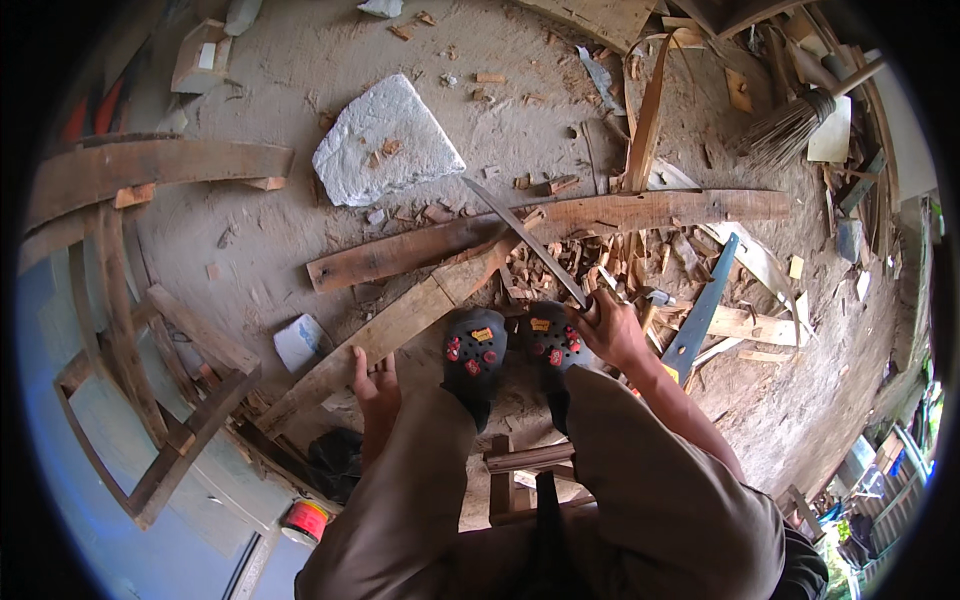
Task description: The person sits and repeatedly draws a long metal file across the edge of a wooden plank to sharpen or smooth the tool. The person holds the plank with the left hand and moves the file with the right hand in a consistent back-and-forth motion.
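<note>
Near: knees [405, 465] apart, a low wooden frame [530, 458] between them; red tin [305, 521] on the near left. Two dark shoes [473, 350] set side by side, farther out.

Hands well apart. Left hand [376, 390] touches the near-right edge of a board [390, 332], thumb along that edge, fingers curled beside it; can't tell whether they grip underneath. Right hand [612, 335], right of the shoes, closed round the handle of a long knife [545, 257].

Key relation: board's long axis runs near left to far right, past the shoe tips; knife runs the other way, from right hand to far left, crossing over the board's far end. Contact between blade and wood can't be told. Left hand is nearer the board, which extends both ways from it; its far end lies left of and beyond the right hand.

To the right, a blue saw [705, 310] lies aslant just beyond the right forearm. Wood chips [632, 262] heap beyond the shoes.

Farther: a dark beam [400, 253] lies left to right, beside the board's far end. Beyond it, a white slab [385, 140], far left, and a broom [800, 122], far right.
</note>
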`<action>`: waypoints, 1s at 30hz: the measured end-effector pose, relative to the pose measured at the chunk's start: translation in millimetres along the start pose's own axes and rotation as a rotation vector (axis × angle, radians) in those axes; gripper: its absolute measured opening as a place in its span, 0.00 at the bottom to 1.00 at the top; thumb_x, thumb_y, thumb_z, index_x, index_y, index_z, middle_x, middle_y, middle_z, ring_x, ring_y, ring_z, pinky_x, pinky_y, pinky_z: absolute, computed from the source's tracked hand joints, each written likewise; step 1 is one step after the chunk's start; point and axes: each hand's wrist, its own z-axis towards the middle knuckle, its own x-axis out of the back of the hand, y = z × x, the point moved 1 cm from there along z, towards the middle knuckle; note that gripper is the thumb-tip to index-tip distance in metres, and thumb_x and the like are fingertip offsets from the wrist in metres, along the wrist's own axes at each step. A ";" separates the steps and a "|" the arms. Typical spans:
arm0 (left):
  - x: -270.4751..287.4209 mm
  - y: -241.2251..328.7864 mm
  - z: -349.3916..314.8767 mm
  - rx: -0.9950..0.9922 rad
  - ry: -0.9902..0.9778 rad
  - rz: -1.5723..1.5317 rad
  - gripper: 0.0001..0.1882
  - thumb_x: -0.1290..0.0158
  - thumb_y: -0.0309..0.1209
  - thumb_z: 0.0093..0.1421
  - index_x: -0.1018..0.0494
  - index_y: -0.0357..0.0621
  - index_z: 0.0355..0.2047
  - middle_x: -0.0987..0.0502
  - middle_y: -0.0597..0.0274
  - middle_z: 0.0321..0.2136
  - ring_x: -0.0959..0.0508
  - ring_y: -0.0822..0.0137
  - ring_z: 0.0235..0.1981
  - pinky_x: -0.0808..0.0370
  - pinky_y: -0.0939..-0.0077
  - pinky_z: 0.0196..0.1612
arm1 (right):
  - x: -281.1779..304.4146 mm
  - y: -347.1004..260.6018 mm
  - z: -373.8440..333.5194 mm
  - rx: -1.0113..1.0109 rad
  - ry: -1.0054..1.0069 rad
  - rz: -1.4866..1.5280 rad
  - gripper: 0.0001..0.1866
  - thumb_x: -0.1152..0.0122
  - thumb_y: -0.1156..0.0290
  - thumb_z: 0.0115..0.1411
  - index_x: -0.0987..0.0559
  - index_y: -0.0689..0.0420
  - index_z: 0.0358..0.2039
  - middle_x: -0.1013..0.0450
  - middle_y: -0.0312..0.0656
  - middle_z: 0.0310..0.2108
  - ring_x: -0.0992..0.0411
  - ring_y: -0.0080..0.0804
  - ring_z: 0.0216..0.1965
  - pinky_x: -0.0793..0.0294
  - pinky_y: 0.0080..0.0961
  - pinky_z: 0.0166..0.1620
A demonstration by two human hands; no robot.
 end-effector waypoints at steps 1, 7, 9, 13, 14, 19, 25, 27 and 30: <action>1.2 3.0 -1.1 -0.020 -0.002 -0.064 0.29 0.53 0.42 0.70 0.43 0.38 0.65 0.37 0.51 0.63 0.38 0.57 0.64 0.42 0.62 0.69 | -0.7 4.7 1.0 -0.055 -0.003 -0.013 0.16 0.34 0.64 0.59 0.27 0.64 0.35 0.29 0.54 0.18 0.23 0.50 0.26 0.26 0.36 0.32; -2.0 69.5 -23.4 -0.222 -0.207 -0.451 0.26 0.54 0.37 0.70 0.41 0.37 0.64 0.37 0.51 0.64 0.38 0.56 0.65 0.44 0.57 0.69 | 14.2 -1.4 -4.3 0.165 0.019 0.262 0.12 0.35 0.72 0.55 0.26 0.63 0.36 0.24 0.54 0.26 0.20 0.47 0.31 0.24 0.37 0.36; -5.3 95.4 -29.2 -0.286 -0.349 -0.598 0.25 0.53 0.34 0.68 0.38 0.37 0.62 0.35 0.51 0.63 0.37 0.55 0.65 0.45 0.54 0.69 | 16.5 -11.6 -9.9 0.167 -0.005 0.345 0.12 0.37 0.75 0.54 0.26 0.62 0.38 0.24 0.54 0.27 0.20 0.44 0.33 0.24 0.36 0.39; -18.0 121.9 -41.1 -0.375 -0.437 -0.499 0.24 0.50 0.30 0.65 0.35 0.37 0.60 0.32 0.52 0.61 0.36 0.55 0.64 0.46 0.53 0.69 | 0.0 -16.8 -11.9 0.047 0.045 0.378 0.12 0.36 0.72 0.56 0.26 0.63 0.38 0.25 0.55 0.24 0.21 0.47 0.29 0.25 0.35 0.36; -17.4 124.0 -43.2 -0.394 -0.394 -0.425 0.25 0.50 0.29 0.65 0.37 0.36 0.61 0.34 0.51 0.62 0.36 0.55 0.64 0.46 0.53 0.69 | -1.1 -15.9 -12.2 0.001 0.026 0.367 0.12 0.36 0.71 0.57 0.26 0.64 0.38 0.26 0.56 0.23 0.22 0.48 0.29 0.25 0.36 0.35; -29.1 132.8 -64.3 -0.439 -0.038 -0.079 0.30 0.46 0.22 0.54 0.35 0.34 0.59 0.31 0.50 0.59 0.35 0.54 0.62 0.45 0.54 0.68 | -7.0 -4.9 -10.1 -0.102 -0.097 0.193 0.19 0.39 0.60 0.62 0.27 0.67 0.35 0.27 0.60 0.21 0.24 0.60 0.28 0.28 0.46 0.33; -34.1 172.9 -79.2 -0.729 -0.161 0.309 0.26 0.49 0.19 0.57 0.34 0.31 0.58 0.30 0.46 0.58 0.33 0.51 0.61 0.42 0.52 0.66 | -7.4 -8.2 -11.9 -0.126 -0.132 0.184 0.23 0.37 0.54 0.59 0.27 0.66 0.34 0.26 0.62 0.24 0.25 0.65 0.32 0.27 0.49 0.36; -19.9 188.5 -78.6 -0.858 -0.136 0.502 0.24 0.48 0.18 0.57 0.32 0.31 0.56 0.28 0.43 0.55 0.29 0.50 0.57 0.36 0.55 0.63 | -3.4 -11.8 -15.5 -0.071 -0.124 0.174 0.23 0.37 0.55 0.59 0.27 0.66 0.35 0.26 0.62 0.24 0.25 0.64 0.32 0.26 0.49 0.36; -65.0 208.4 -88.3 -0.762 -0.037 0.177 0.17 0.50 0.15 0.61 0.30 0.32 0.51 0.27 0.34 0.51 0.23 0.49 0.49 0.28 0.59 0.56 | -5.2 -8.7 -17.7 -0.080 -0.146 0.200 0.22 0.38 0.55 0.59 0.26 0.65 0.36 0.26 0.62 0.23 0.24 0.62 0.31 0.26 0.48 0.35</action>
